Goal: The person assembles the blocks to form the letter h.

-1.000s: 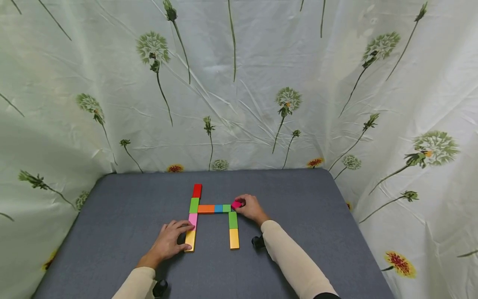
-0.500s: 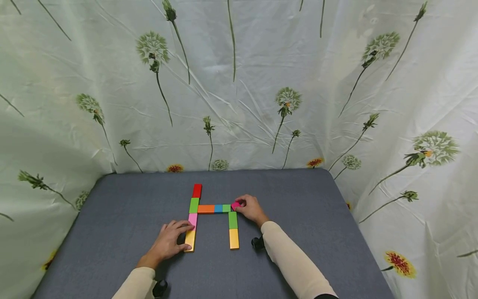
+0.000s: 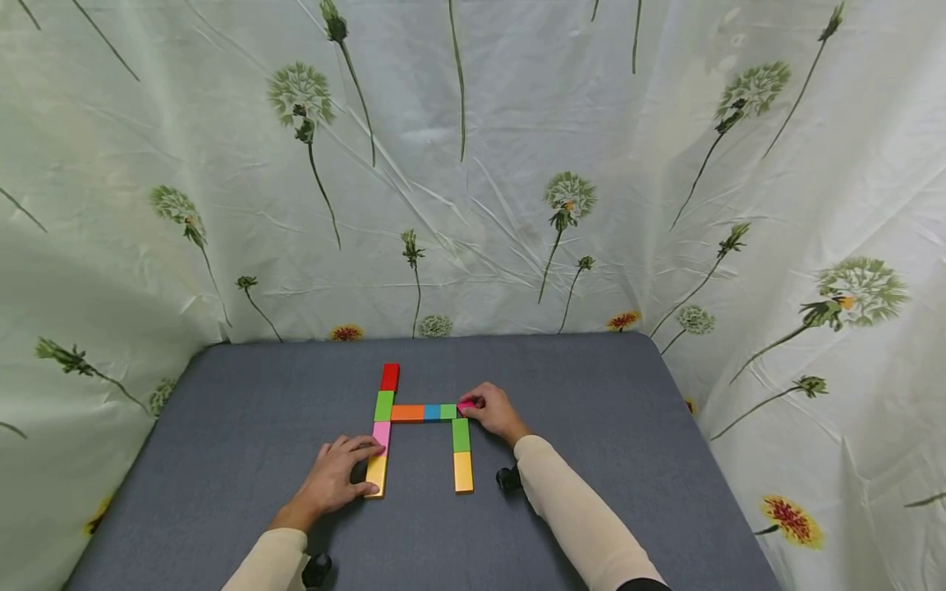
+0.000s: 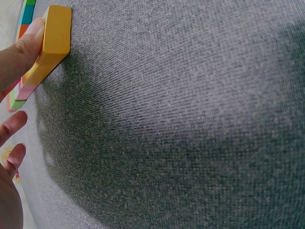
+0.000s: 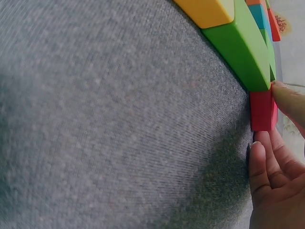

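Observation:
Wooden blocks lie in an H-like layout on grey cloth. Its left column has a red block, a green block, a pink block and a yellow block. Orange, blue and small green blocks form the crossbar. My right hand pinches a magenta block at the crossbar's right end, against the longer green block. My left hand rests on the left column, thumb on the yellow block, forefinger reaching over the pink one.
Another yellow block ends the right column, below the longer green block. A dandelion-printed curtain hangs behind and beside the grey table. Black wrist devices sit under both sleeves.
The magenta block has turned slightly, in line with the crossbar, and less of it shows beyond my right fingers. My left hand has stayed in place.

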Tool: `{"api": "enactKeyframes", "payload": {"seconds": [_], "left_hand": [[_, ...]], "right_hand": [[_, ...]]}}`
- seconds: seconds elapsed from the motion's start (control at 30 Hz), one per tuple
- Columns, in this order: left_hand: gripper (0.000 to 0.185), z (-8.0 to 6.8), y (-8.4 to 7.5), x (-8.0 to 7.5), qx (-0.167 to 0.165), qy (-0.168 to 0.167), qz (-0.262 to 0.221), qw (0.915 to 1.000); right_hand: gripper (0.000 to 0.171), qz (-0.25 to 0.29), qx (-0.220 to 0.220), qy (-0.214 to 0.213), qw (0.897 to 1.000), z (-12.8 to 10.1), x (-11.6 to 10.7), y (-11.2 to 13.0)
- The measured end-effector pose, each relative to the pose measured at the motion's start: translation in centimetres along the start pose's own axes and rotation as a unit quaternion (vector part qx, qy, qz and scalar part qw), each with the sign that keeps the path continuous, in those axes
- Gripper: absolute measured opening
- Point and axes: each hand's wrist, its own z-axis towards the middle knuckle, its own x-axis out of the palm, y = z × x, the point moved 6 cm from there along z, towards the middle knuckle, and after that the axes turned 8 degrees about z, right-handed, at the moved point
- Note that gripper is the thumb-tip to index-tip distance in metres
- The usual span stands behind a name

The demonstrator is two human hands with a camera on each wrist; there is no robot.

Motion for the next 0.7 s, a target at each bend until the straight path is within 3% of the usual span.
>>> {"api": "enactKeyframes", "payload": {"seconds": [0.23, 0.5, 0.7], "left_hand": [[0.06, 0.0, -0.1, 0.1, 0.0, 0.006, -0.002, 1.0], [0.057, 0.0, -0.2, 0.0, 0.011, 0.002, 0.006, 0.9999], [0.053, -0.2, -0.5, 0.1, 0.007, 0.015, 0.022, 0.9996]], "right_hand": [[0.017, 0.003, 0.013, -0.001, 1.0, -0.2, 0.0, -0.2], [0.043, 0.084, 0.051, -0.036, 0.994, -0.5, -0.4, -1.1], [0.045, 0.093, 0.062, -0.061, 0.992, -1.1, -1.1, -1.7]]}}
